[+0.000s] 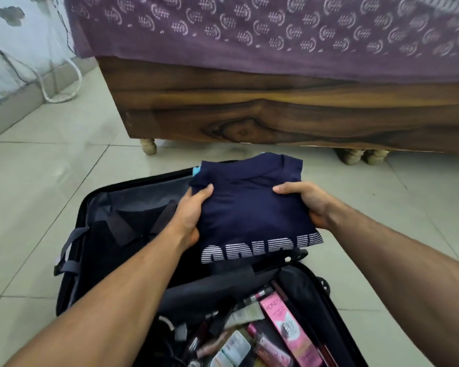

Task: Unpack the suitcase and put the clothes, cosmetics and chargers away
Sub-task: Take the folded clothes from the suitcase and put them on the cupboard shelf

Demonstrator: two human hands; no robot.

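Observation:
An open black suitcase point(72, 250) lies on the tiled floor in front of me. Above its far half I hold a folded navy T-shirt point(249, 207) with white striped lettering. My left hand point(190, 215) grips the shirt's left edge and my right hand point(308, 202) grips its right edge, thumbs on top. A bit of light blue cloth point(196, 170) peeks out behind the shirt. A dark garment with a collar point(122, 229) lies in the far half. The near half holds several cosmetics, among them a pink box point(284, 324), tubes and dark cables point(167, 340).
A wooden bed frame point(276, 109) with a purple patterned sheet point(263, 30) stands right beyond the suitcase on short turned legs point(149, 146). White cords point(64, 83) trail along the wall at the far left. Pale floor tiles point(51, 160) surround the suitcase.

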